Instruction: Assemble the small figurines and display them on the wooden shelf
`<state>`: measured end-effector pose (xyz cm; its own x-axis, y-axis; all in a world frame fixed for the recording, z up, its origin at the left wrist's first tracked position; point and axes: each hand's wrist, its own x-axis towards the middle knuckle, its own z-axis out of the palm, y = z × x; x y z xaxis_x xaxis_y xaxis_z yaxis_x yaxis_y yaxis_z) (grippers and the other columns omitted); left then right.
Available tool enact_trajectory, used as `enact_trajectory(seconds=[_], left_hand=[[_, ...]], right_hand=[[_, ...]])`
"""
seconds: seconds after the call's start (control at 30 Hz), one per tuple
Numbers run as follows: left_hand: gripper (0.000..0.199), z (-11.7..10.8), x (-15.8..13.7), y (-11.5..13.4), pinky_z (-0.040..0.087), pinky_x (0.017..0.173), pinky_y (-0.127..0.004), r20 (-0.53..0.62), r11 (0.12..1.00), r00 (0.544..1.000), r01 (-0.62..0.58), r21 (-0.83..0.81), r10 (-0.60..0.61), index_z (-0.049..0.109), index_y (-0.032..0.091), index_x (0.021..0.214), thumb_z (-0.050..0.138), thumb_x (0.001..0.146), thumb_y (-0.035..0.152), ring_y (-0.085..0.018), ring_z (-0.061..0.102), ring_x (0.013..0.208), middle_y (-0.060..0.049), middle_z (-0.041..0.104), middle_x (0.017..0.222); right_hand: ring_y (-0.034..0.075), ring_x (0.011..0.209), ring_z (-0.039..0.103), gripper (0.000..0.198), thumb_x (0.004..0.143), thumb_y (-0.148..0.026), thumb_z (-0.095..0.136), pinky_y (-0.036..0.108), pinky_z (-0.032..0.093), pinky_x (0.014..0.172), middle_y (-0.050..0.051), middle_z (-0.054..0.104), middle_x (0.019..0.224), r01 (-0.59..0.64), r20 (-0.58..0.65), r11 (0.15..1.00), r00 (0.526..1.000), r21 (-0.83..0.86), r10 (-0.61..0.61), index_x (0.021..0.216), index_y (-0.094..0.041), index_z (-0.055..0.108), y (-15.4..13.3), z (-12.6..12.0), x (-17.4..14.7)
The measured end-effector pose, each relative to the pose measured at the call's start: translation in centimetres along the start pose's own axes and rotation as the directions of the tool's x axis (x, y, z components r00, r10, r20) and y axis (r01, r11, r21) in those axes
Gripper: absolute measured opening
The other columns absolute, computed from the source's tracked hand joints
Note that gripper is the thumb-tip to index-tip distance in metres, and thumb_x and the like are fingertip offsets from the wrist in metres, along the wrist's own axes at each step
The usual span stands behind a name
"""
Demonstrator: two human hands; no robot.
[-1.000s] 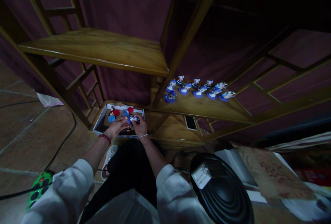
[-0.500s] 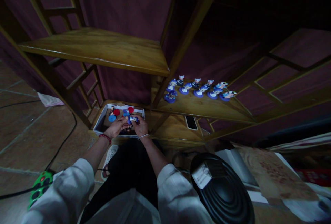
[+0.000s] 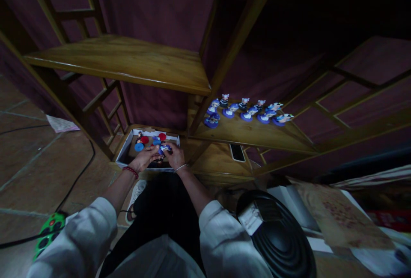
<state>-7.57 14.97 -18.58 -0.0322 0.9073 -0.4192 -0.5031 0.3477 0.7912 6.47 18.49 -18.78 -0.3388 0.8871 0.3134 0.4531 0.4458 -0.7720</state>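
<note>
1. My L hand [image 3: 146, 159] and R hand [image 3: 175, 156] are close tog., fingers of both on one purple-and-white figurine [image 3: 165, 148]; grip looks firm enough, but exact finger placement is too small to tell.
2. Figurine is up over the R part of a shallow white-walled box [image 3: 124, 148]; box sits on the low wooden shelf [image 3: 210, 158], just in front of my legs.
3. In box, L of my hands: a blue disc [image 3: 139, 147], a red disc [image 3: 144, 140] next to it, a small dark-haired figurine [image 3: 139, 135] by the red one; 2nd red disc [image 3: 162, 136] nr the back wall; more bits under my hands, partly hidden, can't ID.
4. Higher shelf [image 3: 257, 133], to R: purple-based figurines [image 3: 248, 114] stand grouped, w/ three dark-clothed figurines [image 3: 244, 103] along the back.
5. Phone [image 3: 237, 153] lies flat on the low shelf, R of box, well apart from my hands.
6. Red bracelet [image 3: 130, 171] on L wrist, silvery bracelet [image 3: 181, 167] on R; white sleeves [image 3: 221, 235] pushed up my forearms.
7. On R, nr my R sleeve, a black ribbed item [image 3: 284, 239]; on floor far L, a green item [image 3: 48, 233] w/ a black cable across it.
</note>
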Motion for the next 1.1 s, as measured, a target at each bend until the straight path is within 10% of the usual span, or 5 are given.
enact_trajectory(seconds=[0.57,1.1], left_hand=[[0.026,-0.2,-0.1,-0.2,0.049,0.059,-0.020,0.027,0.994,0.994,-0.109,0.023,0.108,0.066,0.011,0.069,0.076,0.055,0.029,-0.010,0.059,0.060,-0.002,0.065,0.066],[0.034,-0.2,-0.2,-0.3,0.045,0.057,-0.022,-0.007,0.983,0.990,-0.141,0.114,0.143,0.068,0.013,0.070,0.077,0.048,0.038,-0.011,0.057,0.057,-0.002,0.067,0.064]], right_hand=[[0.014,0.084,0.062,0.019,0.072,-0.016,0.056,0.024,0.046,0.080,-0.001,0.067,0.093,-0.027,0.043,0.996,0.999,-0.084,0.030,0.087,-0.025,0.064,-1.3,0.2,1.0],[0.018,0.064,0.063,0.012,0.057,-0.027,0.065,0.025,0.048,0.058,0.000,0.069,0.066,-0.364,-0.047,0.927,0.931,-0.089,0.361,0.067,-0.024,0.070,-1.5,1.2,2.0]])
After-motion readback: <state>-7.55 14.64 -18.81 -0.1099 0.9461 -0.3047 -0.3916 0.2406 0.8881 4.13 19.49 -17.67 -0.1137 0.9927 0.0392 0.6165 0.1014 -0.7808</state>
